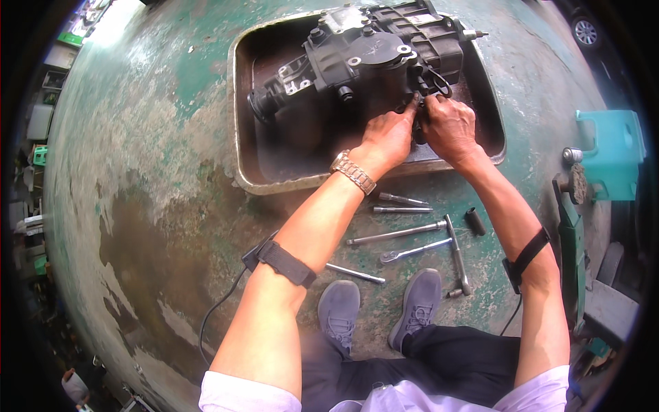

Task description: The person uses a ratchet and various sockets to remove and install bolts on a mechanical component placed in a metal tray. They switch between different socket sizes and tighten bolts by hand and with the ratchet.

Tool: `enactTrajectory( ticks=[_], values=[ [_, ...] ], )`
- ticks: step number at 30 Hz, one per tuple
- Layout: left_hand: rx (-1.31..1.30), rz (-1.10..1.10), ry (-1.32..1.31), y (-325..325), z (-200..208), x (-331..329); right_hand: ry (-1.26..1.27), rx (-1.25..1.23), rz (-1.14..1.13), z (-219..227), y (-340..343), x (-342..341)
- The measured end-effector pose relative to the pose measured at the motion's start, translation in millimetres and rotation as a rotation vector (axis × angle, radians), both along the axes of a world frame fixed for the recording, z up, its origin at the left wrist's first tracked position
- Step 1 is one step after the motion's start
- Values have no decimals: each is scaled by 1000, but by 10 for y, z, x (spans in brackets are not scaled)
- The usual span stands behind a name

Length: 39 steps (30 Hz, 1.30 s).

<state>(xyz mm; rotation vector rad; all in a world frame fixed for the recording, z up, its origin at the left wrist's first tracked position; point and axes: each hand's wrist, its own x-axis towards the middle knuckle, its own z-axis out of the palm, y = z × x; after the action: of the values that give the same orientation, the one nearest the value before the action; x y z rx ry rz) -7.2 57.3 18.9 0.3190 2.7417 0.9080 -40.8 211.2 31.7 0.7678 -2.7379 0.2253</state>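
A dark metal gearbox [374, 51] lies in a worn, shallow metal tray [241, 154]. Both my hands meet at its near right side, below a black loop [440, 84] that looks like a cable or hose. My left hand [388, 136], with a metal watch [353, 173] on its wrist, has its index finger stretched up against a small dark part of the housing; the other fingers are curled. Close beside it, my right hand [449, 129] is closed with its fingers bent at the same spot. What either hand grips is hidden by the fingers.
Between tray and shoes lie a ratchet [415, 252], a T-handle wrench [458, 257], metal bars [397, 233], and a dark socket [475, 221]. A turquoise plastic stool [611, 154] stands at the right, near a green metal stand [571, 254]. A car wheel [585, 31] shows at far right.
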Motion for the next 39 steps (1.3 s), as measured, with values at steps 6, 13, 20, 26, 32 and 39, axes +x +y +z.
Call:
enactTrajectory(
  ticks=[6,13,20,26,32,39],
  values=[
    [20,-2,69,-1,-72,5,8,5,-4,-21,8,-2],
    [-6,-28,112,-4,-63,9,-3,-38,-34,-32,84,13],
    [-24,-33,61,105,-89,53,83,-74,-12,-13,174,8],
    [8,-35,113,99,-206,44,89,-86,72,-31,143,-45],
    [55,-27,147,63,-235,39,41,-79,70,-21,125,-54],
    [136,16,164,101,-281,41,71,-123,122,-83,118,-82]
  ],
)
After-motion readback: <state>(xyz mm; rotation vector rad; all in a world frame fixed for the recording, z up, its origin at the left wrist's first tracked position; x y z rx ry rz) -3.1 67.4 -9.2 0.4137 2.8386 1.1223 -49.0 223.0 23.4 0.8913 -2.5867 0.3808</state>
